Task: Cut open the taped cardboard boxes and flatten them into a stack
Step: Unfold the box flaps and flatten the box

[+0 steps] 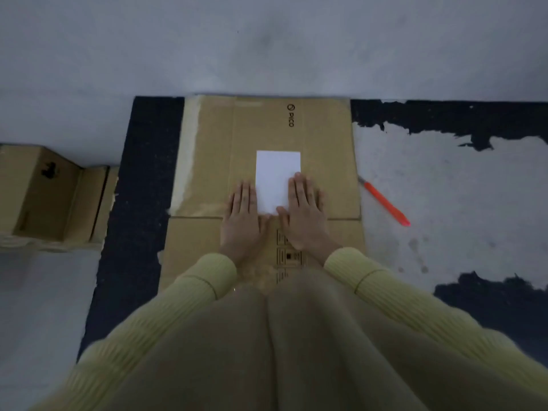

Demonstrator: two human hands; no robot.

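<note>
Nearest to me are my yellow ribbed sleeves [207, 280], reaching forward over my lap. Past the cuffs, my left hand [241, 216] and right hand [304, 212] lie palm-down, side by side, on the flattened brown cardboard box [213, 143]. All fingers are straight and spread flat. I am gripping nothing, only pressing the board down. My right fingers overlap the lower right part of a white rectangular label [275, 173]; my left hand sits just beside its left edge.

The box lies flat on a dark strip of floor covering [142, 173], its far edge against the grey wall [267, 40]. A fold line crosses it under my palms, and a pale strip of tape [185, 149] runs down its left side.

I judge this board light and stiff, but springy at the creases, so it will want to lift unless I lean on the folds. The plain faces look smooth and could slide on the floor. To move it, I would pinch it along a long side edge with both hands, not by a flap.

To my right, just off the box edge, lies an orange pen-shaped cutter [385, 203] on the bare floor. Well to my left stands a second brown cardboard box [44, 197], not yet flattened.
</note>
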